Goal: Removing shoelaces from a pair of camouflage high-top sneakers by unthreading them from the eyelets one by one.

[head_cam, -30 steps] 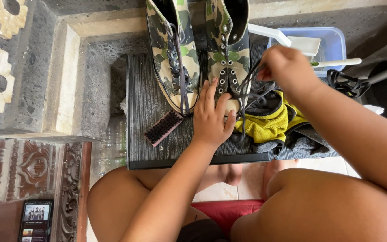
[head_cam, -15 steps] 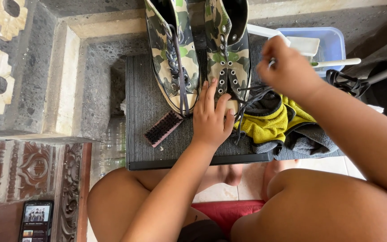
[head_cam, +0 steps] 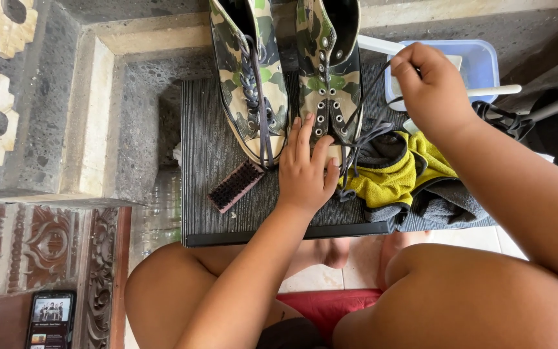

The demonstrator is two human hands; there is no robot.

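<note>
Shoes: two camouflage high-tops are stood side by side at 12 o'clock on a dark ribbed bench [head_cam: 214, 161], toes toward the person. The right shoe [head_cam: 327, 71] is pressed at its toe by the left hand [head_cam: 305, 171], whose fingers are spread flat over the toe cap; nothing is gripped by it. The lace [head_cam: 366, 106] of that shoe is pinched between thumb and fingers of the right hand [head_cam: 434, 87], at 1 o'clock, and is drawn up and out from the eyelets, with loose loops trailing down at the toe. The left shoe [head_cam: 250, 77] is laced, its dark lace hanging down past the toe.

A blue tub [head_cam: 485, 61] is seen at 2 o'clock behind the right hand; white handles are laid across it, and whether anything else lies in it cannot be told. A yellow and grey cloth [head_cam: 414, 181] is bunched at 3 o'clock, just beside the right shoe. A small brush [head_cam: 235, 185] is laid at 9 o'clock of the left hand. A phone [head_cam: 50, 318] lies at 8 o'clock on carved wood.
</note>
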